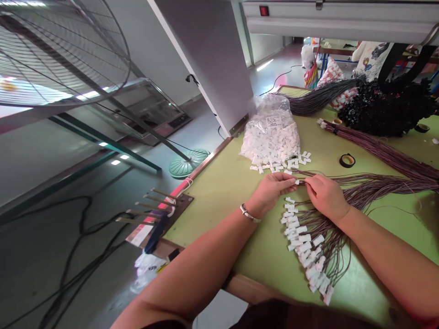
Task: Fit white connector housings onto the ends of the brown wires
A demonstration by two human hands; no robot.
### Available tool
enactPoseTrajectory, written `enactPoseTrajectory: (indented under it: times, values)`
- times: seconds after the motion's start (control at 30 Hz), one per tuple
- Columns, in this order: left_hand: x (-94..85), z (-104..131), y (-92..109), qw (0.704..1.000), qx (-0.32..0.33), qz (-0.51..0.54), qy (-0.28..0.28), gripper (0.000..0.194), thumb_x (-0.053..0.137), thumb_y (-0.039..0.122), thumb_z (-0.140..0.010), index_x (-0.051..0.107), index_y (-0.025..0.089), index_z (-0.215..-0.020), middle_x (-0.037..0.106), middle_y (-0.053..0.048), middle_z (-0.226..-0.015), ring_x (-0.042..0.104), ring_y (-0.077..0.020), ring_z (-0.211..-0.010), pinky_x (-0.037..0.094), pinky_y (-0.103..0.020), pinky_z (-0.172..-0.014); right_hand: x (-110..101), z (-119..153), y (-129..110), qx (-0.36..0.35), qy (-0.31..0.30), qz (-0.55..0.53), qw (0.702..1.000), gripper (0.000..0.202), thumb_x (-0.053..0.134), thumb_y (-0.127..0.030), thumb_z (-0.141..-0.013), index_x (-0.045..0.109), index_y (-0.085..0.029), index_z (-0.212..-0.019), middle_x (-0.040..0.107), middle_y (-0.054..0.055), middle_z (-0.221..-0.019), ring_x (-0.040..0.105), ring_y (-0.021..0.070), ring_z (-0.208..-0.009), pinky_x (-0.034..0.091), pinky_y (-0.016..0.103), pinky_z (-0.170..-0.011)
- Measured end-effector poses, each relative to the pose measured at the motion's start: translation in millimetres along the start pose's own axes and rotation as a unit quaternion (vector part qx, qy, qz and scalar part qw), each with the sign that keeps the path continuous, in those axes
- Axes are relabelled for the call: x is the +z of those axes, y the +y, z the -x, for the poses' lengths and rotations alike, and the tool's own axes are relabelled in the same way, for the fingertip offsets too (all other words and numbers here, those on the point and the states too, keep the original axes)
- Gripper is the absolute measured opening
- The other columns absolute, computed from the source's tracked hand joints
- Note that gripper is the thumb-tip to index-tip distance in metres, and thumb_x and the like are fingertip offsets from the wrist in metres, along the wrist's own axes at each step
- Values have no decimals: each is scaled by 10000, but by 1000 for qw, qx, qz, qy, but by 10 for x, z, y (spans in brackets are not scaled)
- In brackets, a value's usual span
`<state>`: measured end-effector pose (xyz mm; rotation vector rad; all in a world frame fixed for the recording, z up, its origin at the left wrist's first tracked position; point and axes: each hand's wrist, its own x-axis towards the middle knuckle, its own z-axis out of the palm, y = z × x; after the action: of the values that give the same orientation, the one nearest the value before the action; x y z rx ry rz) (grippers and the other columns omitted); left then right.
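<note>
Forearms (199, 260) over table (212, 196); connector bag (270, 132), tape (342, 161) beyond hands (269, 192).

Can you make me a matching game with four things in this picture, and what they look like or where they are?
1. Left hand
2. Clear bag on the tabletop
3. Switch
4. Round ridged base

A. Red, up on a long white bar
B. Green, down on the floor
C. Has a silvery bracelet at its wrist
D. Filled with small white pieces

Pairs: 1-C, 2-D, 3-A, 4-B

two hands (274, 188) on brown wire (363, 179), white connectors (303, 246), green table (212, 205)
</note>
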<state>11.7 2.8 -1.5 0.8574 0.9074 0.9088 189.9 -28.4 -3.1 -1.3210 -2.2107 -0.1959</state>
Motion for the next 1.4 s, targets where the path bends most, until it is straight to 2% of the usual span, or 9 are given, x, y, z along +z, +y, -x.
enactPoseTrajectory:
  times: [0.17,0.5,0.77,0.87,1.0,1.07,1.27,1.33,1.4]
  values:
    - [1,-2,-20,999,21,-28,-18,222,781,247,-621,667,107,-751,658,-13,-642,614,-89,-602,509,-232,-643,13,11,-16,-25,-13,46,999,209,422,-171,-849,595,-160,-732,581,52,-660,503,157,-636,326,272,-575]
    - [47,6,-59,979,101,-177,-17,126,700,219,-689,667,113,-747,648,-15,-635,586,-101,-596,503,-251,-627,62,-9,17,103,-24,-162,981,121,464,-147,-759,517,-188,-658,538,-8,-569,448,120,-521,329,246,-548]
    - [24,7,-15,881,294,-369,-18,37,649,174,-731,682,160,-741,668,-35,-758,592,-129,-726,498,-269,-714,32,-42,10,157,-57,-261,951,117,473,-165,-734,508,-191,-624,465,-46,-500,366,91,-462,306,221,-500]
    - [3,12,-4,903,231,-360,-19,184,661,228,-731,695,156,-897,680,-42,-765,584,-119,-654,502,-244,-619,23,-52,0,169,-60,-271,946,121,472,-174,-729,504,-190,-614,444,-51,-486,346,87,-454,296,219,-490]
    - [-32,-4,-32,927,146,-344,-24,200,649,288,-746,685,117,-843,634,-21,-608,572,-113,-546,479,-222,-523,27,-47,0,159,-69,-265,949,122,477,-173,-731,517,-188,-617,429,-55,-478,331,83,-446,287,220,-490]
    - [-36,-5,-35,910,171,-376,-46,167,621,271,-770,679,123,-821,633,-18,-609,583,-115,-554,483,-222,-536,40,-38,4,154,-77,-263,949,120,482,-175,-732,524,-187,-620,436,-53,-479,336,83,-447,286,220,-490]
    - [14,23,-4,773,307,-547,-95,178,525,198,-833,695,163,-874,702,-50,-786,620,-146,-696,488,-270,-676,68,-14,0,155,-83,-236,956,133,472,-171,-737,542,-179,-624,472,-37,-487,370,87,-456,295,224,-503]
    - [25,33,-7,775,307,-544,-95,184,517,189,-834,694,165,-879,704,-50,-794,622,-143,-700,488,-262,-669,57,-16,-6,168,-91,-247,950,133,477,-182,-731,546,-177,-617,471,-37,-479,370,86,-449,296,222,-494]
    - [22,41,-20,805,278,-518,-82,169,531,188,-819,692,161,-867,692,-37,-740,610,-127,-641,486,-238,-620,45,-21,-5,192,-99,-273,938,136,488,-209,-729,557,-174,-618,481,-36,-479,372,85,-445,295,218,-476]
